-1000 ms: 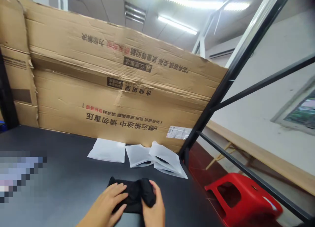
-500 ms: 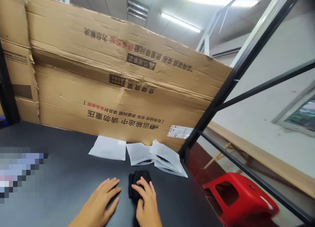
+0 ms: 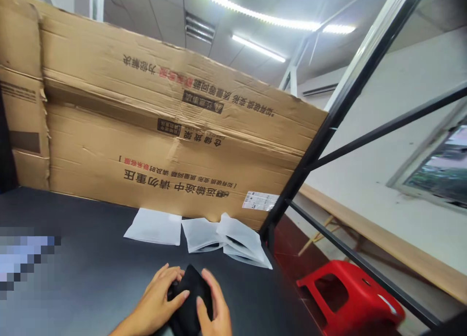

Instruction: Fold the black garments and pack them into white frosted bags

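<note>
A soft, black, folded item point(image 3: 192, 290), apparently fabric, is held between my two hands at the bottom middle of the head view. Its exact kind does not show. My left hand point(image 3: 157, 297) closes on its left side, thumb lying across the front and fingers partly behind it. On the opposite side, my right hand point(image 3: 217, 307) grips it between thumb and fingers. The item's lower end runs toward the bottom edge of the picture.
White translucent pouches lie along the back of the black table point(image 3: 91, 258): one flat pouch point(image 3: 155, 226) and several overlapping pouches point(image 3: 242, 238). A cardboard sheet point(image 3: 175, 146) stands behind. Black frame bars point(image 3: 310, 166) and a red stool point(image 3: 350, 297) are at right.
My left hand has moved right and taken hold of the black item. My right hand has shifted from its top to its right side. The item now stands tilted up. The view has shifted slightly.
</note>
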`<action>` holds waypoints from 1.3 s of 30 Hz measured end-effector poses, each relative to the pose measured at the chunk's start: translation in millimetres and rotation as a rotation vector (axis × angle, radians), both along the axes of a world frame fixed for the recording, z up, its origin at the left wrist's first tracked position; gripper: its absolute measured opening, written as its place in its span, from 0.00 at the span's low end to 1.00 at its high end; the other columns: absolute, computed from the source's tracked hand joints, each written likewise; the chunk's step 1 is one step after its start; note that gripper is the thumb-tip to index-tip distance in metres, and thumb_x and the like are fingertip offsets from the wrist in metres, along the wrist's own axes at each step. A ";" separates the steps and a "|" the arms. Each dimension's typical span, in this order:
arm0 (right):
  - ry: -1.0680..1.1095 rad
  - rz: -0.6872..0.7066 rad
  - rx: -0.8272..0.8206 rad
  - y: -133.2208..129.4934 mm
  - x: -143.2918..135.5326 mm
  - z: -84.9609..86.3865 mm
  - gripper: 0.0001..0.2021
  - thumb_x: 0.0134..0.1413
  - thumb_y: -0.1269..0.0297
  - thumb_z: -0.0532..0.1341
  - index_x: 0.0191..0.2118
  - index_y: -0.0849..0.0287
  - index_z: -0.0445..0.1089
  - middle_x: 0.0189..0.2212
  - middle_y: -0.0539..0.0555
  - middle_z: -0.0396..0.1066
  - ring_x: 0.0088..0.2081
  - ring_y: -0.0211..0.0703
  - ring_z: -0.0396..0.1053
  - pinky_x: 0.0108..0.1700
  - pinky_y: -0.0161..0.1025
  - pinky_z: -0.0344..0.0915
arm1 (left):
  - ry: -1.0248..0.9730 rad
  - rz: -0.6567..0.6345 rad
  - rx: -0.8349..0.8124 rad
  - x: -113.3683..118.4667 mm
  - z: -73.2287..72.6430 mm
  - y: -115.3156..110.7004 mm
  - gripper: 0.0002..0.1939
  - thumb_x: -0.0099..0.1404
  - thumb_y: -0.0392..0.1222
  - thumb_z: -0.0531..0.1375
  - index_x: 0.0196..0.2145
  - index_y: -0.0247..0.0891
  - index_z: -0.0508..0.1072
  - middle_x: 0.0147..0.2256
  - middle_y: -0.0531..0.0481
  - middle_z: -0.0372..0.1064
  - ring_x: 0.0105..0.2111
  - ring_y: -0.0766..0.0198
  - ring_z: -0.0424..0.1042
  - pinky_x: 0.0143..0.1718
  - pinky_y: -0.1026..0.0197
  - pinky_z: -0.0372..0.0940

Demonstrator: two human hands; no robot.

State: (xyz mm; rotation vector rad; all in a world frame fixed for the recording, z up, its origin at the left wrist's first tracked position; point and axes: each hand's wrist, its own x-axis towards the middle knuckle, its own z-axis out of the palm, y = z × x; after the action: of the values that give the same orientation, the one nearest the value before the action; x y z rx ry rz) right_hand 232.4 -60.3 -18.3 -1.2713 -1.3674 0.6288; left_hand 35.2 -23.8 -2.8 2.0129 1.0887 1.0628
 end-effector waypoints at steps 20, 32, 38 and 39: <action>0.368 -0.142 0.005 93.1 -77.7 35.1 0.25 0.51 0.47 0.66 0.46 0.65 0.75 0.43 0.62 0.79 0.49 0.58 0.75 0.54 0.49 0.69 | 0.237 0.332 0.250 -138.7 3.9 104.0 0.19 0.70 0.56 0.54 0.47 0.46 0.78 0.49 0.46 0.76 0.52 0.49 0.70 0.57 0.47 0.61; -0.757 0.590 0.567 127.2 -127.1 47.9 0.24 0.53 0.72 0.62 0.55 0.47 0.69 0.58 0.50 0.70 0.63 0.44 0.61 0.61 0.45 0.62 | 0.010 0.105 0.008 -136.0 13.1 111.3 0.14 0.63 0.49 0.59 0.30 0.38 0.79 0.32 0.48 0.76 0.32 0.57 0.73 0.34 0.60 0.68; -0.877 0.466 0.379 127.9 -118.2 61.0 0.21 0.57 0.77 0.58 0.53 0.47 0.70 0.60 0.49 0.67 0.65 0.45 0.56 0.61 0.45 0.61 | 0.009 0.164 0.026 -135.9 14.5 111.7 0.18 0.69 0.52 0.55 0.35 0.40 0.79 0.34 0.48 0.75 0.34 0.59 0.71 0.35 0.62 0.66; -0.887 0.467 0.375 127.2 -118.0 62.0 0.21 0.58 0.77 0.57 0.52 0.47 0.70 0.59 0.49 0.68 0.66 0.45 0.56 0.61 0.45 0.61 | 0.006 0.212 0.051 -135.0 15.3 111.3 0.18 0.70 0.53 0.54 0.36 0.40 0.79 0.34 0.49 0.74 0.34 0.60 0.71 0.36 0.62 0.66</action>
State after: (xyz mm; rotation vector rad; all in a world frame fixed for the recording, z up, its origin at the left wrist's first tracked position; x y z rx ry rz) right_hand 114.4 67.0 43.7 -0.9375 -2.4237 0.0571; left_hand -99.8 87.5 12.6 1.9732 1.3134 1.2027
